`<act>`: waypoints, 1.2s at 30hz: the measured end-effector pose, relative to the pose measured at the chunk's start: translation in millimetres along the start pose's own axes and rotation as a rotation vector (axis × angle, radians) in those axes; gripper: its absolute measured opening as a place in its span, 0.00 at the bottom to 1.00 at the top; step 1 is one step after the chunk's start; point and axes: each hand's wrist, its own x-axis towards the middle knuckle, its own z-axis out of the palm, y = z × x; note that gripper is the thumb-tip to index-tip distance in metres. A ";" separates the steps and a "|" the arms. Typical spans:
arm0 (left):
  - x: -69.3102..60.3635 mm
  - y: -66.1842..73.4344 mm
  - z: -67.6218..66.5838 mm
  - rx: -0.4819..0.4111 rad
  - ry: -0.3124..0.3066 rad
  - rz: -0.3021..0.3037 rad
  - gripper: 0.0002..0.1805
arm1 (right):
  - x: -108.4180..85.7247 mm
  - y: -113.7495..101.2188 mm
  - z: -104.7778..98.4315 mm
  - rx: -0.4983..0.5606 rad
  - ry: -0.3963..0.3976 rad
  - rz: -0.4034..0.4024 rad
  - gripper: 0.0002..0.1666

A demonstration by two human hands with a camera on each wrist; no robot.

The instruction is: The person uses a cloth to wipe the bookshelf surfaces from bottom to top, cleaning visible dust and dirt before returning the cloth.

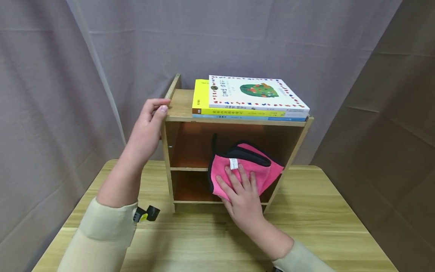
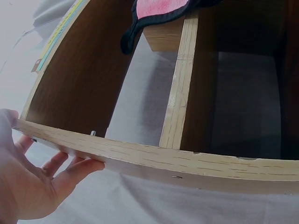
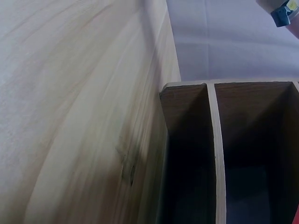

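Observation:
A small wooden shelf (image 1: 165, 151) stands on the table. My left hand (image 1: 146, 124) grips the top of its left side panel (image 2: 131, 154), with fingers against the outer face and the thumb at the upper edge. My right hand (image 1: 245, 204) lies with fingers spread and fairly straight on a pink cloth (image 1: 221, 181) with black trim, a black loop and a white tag. The cloth hangs over the front of the middle board (image 1: 188, 169), its right part by the right side panel. The right wrist view shows the shelf's lower compartments but not the right hand.
Several books are stacked on the shelf's top: a white one (image 1: 231, 90) above a yellow one (image 1: 200, 94) and a blue one (image 1: 238, 117). Grey curtains (image 1: 136, 56) hang behind. The wooden table (image 1: 323, 226) extends to both sides and in front.

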 end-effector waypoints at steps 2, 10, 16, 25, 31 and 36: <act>0.6 -0.2 0.4 0.000 0.001 0.001 0.24 | 2.4 -1.2 1.0 -0.001 0.003 -0.011 0.28; 1.3 -1.6 0.8 0.003 0.004 0.001 0.24 | 10.7 -8.6 5.3 0.000 0.002 -0.039 0.29; 0.5 -1.7 0.5 0.014 0.006 0.006 0.25 | 14.6 -15.3 9.1 0.011 -0.005 -0.025 0.30; -0.6 -1.3 0.4 0.015 0.000 0.007 0.25 | 19.4 -23.0 14.9 0.004 0.012 -0.034 0.30; -0.4 -2.1 1.2 0.021 0.001 0.016 0.25 | 22.4 -28.3 19.4 -0.010 0.010 -0.031 0.30; -0.9 -2.1 1.0 0.036 0.005 0.026 0.26 | 25.6 -33.8 22.4 -0.016 0.017 -0.030 0.30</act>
